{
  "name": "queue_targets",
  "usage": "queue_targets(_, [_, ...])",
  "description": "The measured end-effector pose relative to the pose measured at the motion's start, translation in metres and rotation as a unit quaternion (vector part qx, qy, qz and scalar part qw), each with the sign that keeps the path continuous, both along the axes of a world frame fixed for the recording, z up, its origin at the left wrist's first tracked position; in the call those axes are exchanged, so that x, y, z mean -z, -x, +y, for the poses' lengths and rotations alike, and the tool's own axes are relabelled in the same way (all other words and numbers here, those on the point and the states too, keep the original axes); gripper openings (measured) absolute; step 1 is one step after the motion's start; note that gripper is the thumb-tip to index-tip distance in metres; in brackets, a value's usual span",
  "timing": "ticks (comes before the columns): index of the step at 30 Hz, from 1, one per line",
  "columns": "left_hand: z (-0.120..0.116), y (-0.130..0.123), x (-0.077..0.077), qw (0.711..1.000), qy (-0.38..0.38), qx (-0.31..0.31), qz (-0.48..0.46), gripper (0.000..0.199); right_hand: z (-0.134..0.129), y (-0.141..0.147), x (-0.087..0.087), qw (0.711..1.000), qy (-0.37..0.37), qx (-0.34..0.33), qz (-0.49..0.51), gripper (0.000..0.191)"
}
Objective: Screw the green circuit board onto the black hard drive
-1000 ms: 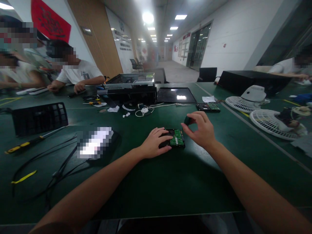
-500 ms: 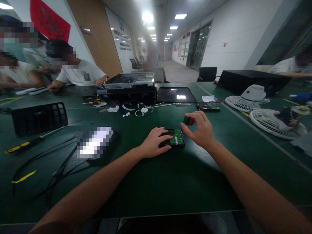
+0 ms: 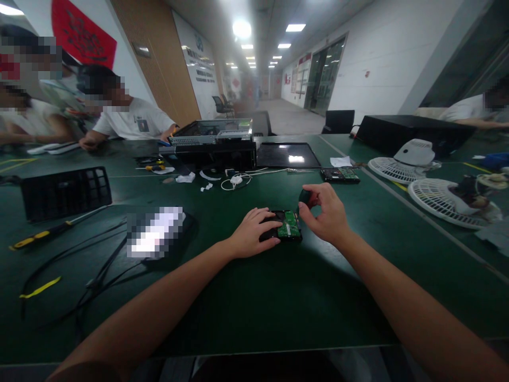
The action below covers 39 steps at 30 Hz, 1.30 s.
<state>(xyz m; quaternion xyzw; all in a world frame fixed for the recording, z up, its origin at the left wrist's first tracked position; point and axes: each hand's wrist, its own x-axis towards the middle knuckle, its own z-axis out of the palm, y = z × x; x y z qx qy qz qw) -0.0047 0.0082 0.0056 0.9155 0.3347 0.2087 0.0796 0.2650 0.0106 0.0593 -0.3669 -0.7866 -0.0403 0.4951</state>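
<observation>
A hard drive [image 3: 289,229] lies on the green table with its green circuit board facing up. My left hand [image 3: 253,233] holds it down from the left, fingers spread over its top and thumb along the near edge. Just right of the drive, my right hand [image 3: 326,213] pinches a short dark handle [image 3: 305,197] between thumb and fingers. Whatever extends below that handle, near the drive's right edge, is too hidden to make out.
Farther back are an opened computer case [image 3: 214,151], a black panel [image 3: 288,155] and another drive [image 3: 340,175]. White fan parts [image 3: 441,201] lie right. A yellow-black screwdriver [image 3: 43,234], a blurred bright device [image 3: 156,233] and black cables [image 3: 104,265] are left. People sit across and beside.
My right hand and the dark handle have shifted very slightly, with the fingers turned a little around it. My left hand stays on the hard drive.
</observation>
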Motion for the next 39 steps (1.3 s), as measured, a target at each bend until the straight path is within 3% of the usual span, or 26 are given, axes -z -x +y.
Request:
queue_targets(11, [0.001,0.0,0.002,1.0,0.0,-0.001,-0.001,0.053,0.003,0.0,0.002,0.999,0.02,0.025,0.015,0.044])
queue_targets(17, [0.001,0.0,0.003,1.0,-0.003,-0.004,-0.004,0.052,0.006,-0.001,0.009,0.998,0.053,-0.022,-0.003,0.048])
queue_targets(25, [0.0,0.0,0.002,1.0,-0.001,-0.004,0.0,0.052,0.009,0.002,0.017,0.996,0.077,-0.003,0.041,0.053])
queue_targets(39, [0.001,-0.001,0.002,1.0,0.0,-0.004,-0.002,0.053,0.007,0.002,0.014,0.999,0.027,0.014,0.011,0.048])
